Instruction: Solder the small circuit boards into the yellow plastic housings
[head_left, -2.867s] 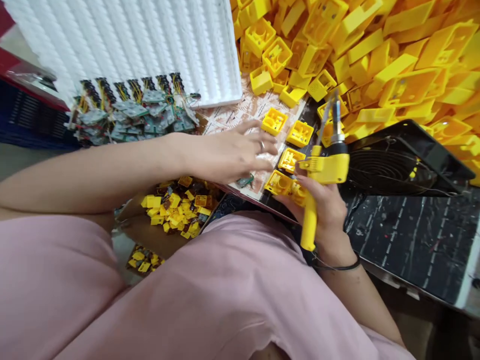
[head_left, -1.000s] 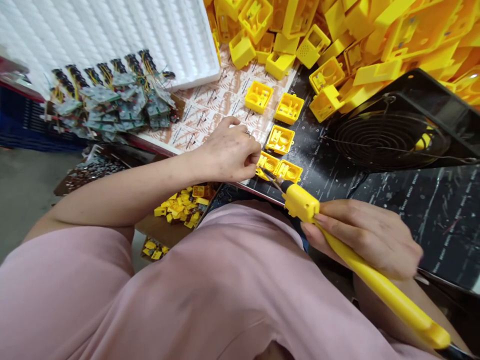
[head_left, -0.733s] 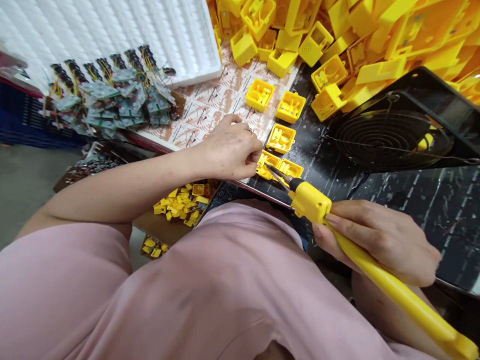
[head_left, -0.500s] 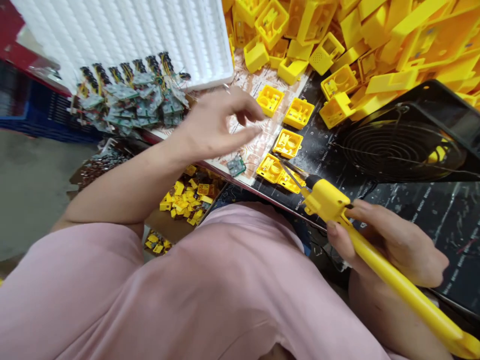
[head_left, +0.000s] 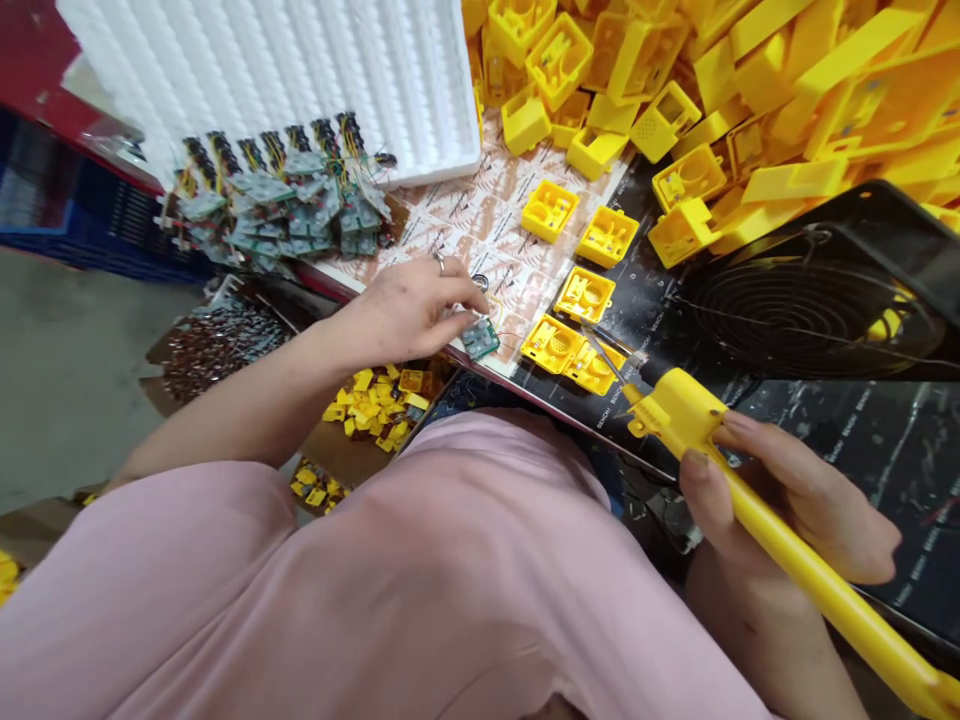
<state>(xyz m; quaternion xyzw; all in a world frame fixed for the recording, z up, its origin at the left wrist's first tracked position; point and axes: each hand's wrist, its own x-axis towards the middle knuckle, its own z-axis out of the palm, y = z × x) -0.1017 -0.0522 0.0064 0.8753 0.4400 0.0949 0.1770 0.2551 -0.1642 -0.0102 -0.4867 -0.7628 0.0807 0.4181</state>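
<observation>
The work surface is a crowded bench: a black mat (head_left: 862,440) on its right part, a printed paper sheet (head_left: 480,215) on its left. A white foam tray (head_left: 285,60) lies at the back, with a bundle of wired boards (head_left: 285,205) at its near edge. A heap of yellow casings (head_left: 787,90) fills the far right, behind a black fan (head_left: 810,310). Below the bench edge are a box of small yellow parts (head_left: 375,405), a blue crate (head_left: 90,220) and grey floor (head_left: 60,370).

The left hand (head_left: 409,310) rests on the paper, its fingertips drawn together on a small circuit board (head_left: 481,340) lying near the bench's front edge. The right hand (head_left: 802,500) is wrapped firmly around a yellow soldering iron (head_left: 679,412), whose tip points at a yellow housing (head_left: 596,368) on the mat, just beside the board.
</observation>
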